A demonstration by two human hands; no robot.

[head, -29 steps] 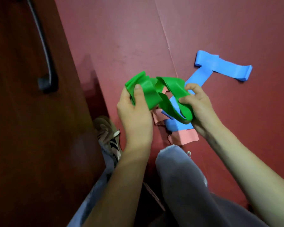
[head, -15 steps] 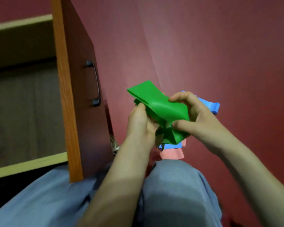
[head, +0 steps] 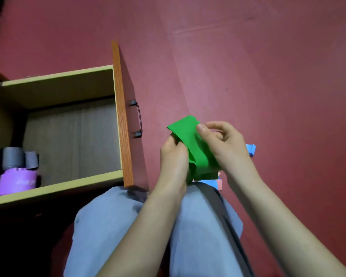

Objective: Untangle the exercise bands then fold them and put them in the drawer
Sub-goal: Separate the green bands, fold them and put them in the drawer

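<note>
- Folding green band (head: 190, 136): left hand (head: 174, 156) pinches its 9 o'clock edge, and right hand (head: 226, 144) clamps the 3 o'clock side.
- Since a second ago, the loose tangle has become a compact packet, and the open drawer (head: 56, 74) has come into view at 9 o'clock.
- Judgement: green is nearly ready to stow; blue band (head: 251, 149) and pink band (head: 219, 184) are still on the floor.

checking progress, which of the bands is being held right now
The green band, held by the left hand and right hand; the blue band and pink band lie on the floor.
</note>
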